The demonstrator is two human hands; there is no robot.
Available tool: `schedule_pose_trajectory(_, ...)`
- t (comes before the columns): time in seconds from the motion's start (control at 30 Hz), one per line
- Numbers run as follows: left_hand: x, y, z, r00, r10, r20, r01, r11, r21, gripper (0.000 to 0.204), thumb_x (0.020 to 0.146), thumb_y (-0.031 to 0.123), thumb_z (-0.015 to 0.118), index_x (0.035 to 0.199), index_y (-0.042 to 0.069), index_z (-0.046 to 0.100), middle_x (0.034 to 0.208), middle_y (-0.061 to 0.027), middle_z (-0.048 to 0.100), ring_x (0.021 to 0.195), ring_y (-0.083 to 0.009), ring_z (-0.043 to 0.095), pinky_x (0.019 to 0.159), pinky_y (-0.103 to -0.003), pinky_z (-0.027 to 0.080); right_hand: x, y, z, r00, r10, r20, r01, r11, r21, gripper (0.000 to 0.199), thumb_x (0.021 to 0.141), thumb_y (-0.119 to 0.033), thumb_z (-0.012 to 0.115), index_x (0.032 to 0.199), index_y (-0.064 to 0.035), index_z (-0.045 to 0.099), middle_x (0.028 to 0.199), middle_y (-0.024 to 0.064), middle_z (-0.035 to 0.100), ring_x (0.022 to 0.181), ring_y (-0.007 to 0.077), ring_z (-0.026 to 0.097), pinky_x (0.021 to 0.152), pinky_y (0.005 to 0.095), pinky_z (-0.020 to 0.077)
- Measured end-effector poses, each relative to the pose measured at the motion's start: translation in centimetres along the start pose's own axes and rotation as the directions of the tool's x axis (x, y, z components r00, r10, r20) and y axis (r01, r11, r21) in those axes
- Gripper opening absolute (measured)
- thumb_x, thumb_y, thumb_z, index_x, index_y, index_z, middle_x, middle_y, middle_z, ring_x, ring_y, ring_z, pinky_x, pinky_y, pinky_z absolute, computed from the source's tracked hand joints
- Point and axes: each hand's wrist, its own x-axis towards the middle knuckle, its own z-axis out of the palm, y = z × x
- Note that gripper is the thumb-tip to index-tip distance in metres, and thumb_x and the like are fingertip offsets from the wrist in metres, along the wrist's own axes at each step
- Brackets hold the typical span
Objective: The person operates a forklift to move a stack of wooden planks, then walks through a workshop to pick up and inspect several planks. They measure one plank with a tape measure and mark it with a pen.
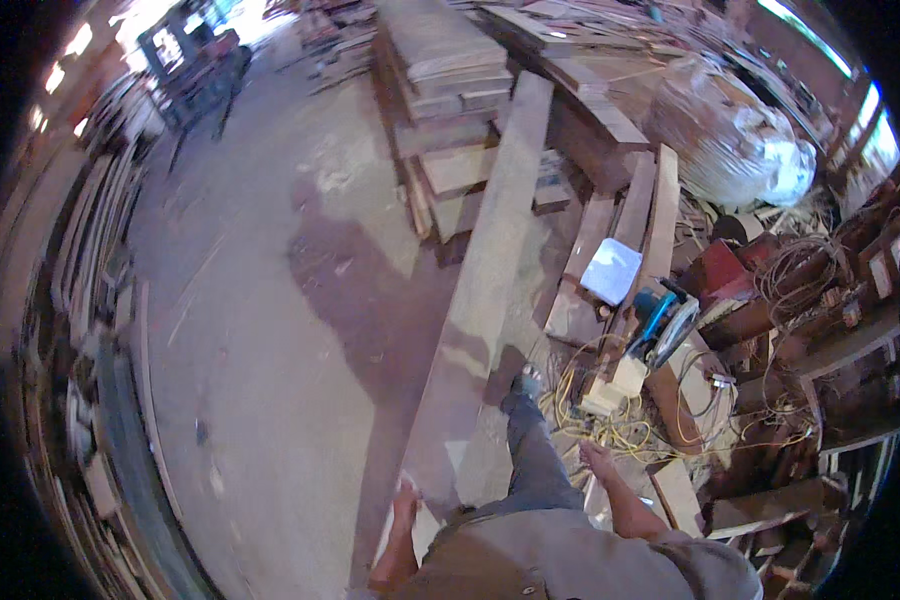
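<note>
A: Head view, what've we got?

B: We're looking down at a long wooden plank point(485, 280). It runs from near our feet up to the lumber stack point(450, 90) at the far end, lying at a slant over the concrete floor point(250, 300).

A: Hands?

B: Left hand point(406, 497) sits at the plank's near end, fingers on its edge. Looks like it's gripping the board, but it's blurry, so we can't tell how tight. Right hand point(598, 460) hangs free by our side, fingers loose, holding nothing. It's just above the yellow cable point(610, 425).

A: Rest of the area?

B: Right of the plank: a blue circular saw point(665, 320) on scrap boards, a white sheet point(612, 270) just beyond it, and a big plastic-wrapped bundle point(735, 140) further back. Wire coil point(800, 265) at far right. Boards lean along the left wall point(80, 270).
</note>
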Motion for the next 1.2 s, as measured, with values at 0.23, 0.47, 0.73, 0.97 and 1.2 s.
schedule_pose_trajectory(0.23,3.4,8.5,4.3,0.968,-0.25,-0.019,0.247,0.938,0.243,0.044,0.096,0.043,0.047,0.117,0.006,0.055,0.094,-0.0111,0.061,0.086,-0.0212,0.06,0.068,-0.037,0.049,18.3,-18.9,-4.9,0.968,-0.233,-0.089,0.224,0.969,-0.102,0.046,0.092,-0.048,0.055,0.092,-0.0031,0.066,0.085,0.0068,0.066,0.077,0.0174,0.059,0.073,0.0336,0.0469)
schedule_pose_trajectory(0.47,12.5,33.6,16.1,0.935,0.332,-0.127,-0.29,0.919,0.267,0.046,0.098,0.045,0.044,0.097,0.002,0.06,0.088,-0.0084,0.064,0.083,-0.0141,0.06,0.071,-0.028,0.046,28.7,-38.6,-6.1,0.93,-0.319,-0.182,0.341,0.935,0.102,0.054,0.089,-0.045,0.063,0.119,-0.0004,0.061,0.093,0.0025,0.064,0.078,0.0078,0.054,0.068,0.0236,0.0421)
schedule_pose_trajectory(0.73,28.7,45.4,26.5,0.978,0.207,-0.034,-0.199,0.967,0.157,0.063,0.1,0.05,0.036,0.124,-0.005,0.057,0.116,-0.0159,0.062,0.109,-0.0229,0.056,0.097,-0.034,0.039,35.9,-43.1,3.4,0.952,-0.092,-0.291,0.17,0.952,0.255,0.058,0.087,-0.056,0.06,0.109,-0.0029,0.062,0.082,0.0036,0.065,0.071,0.009,0.056,0.064,0.0229,0.0416)
schedule_pose_trajectory(0.97,44.5,46.9,36.5,0.949,0.139,0.282,-0.269,0.821,0.503,0.065,0.1,0.047,0.036,0.136,-0.005,0.041,0.136,-0.0227,0.048,0.128,-0.0311,0.046,0.105,-0.038,0.035,49.8,-34.9,9.0,0.947,0.064,-0.316,0.024,0.963,0.267,0.078,0.086,-0.069,0.049,0.122,-0.0003,0.058,0.098,0.0072,0.065,0.081,0.0126,0.056,0.073,0.0291,0.0441)
schedule_pose_trajectory(1.2,52.8,41.1,40.4,0.906,0.124,0.404,-0.369,0.699,0.613,0.076,0.092,0.049,0.055,0.142,-0.001,0.029,0.14,-0.0263,0.041,0.127,-0.0338,0.045,0.108,-0.038,0.034,63.5,-25.6,15.9,0.946,0.268,-0.184,-0.168,0.888,0.429,0.079,0.087,-0.068,0.047,0.133,-0.0038,0.049,0.118,0.0094,0.06,0.097,0.0207,0.057,0.088,0.036,0.045)
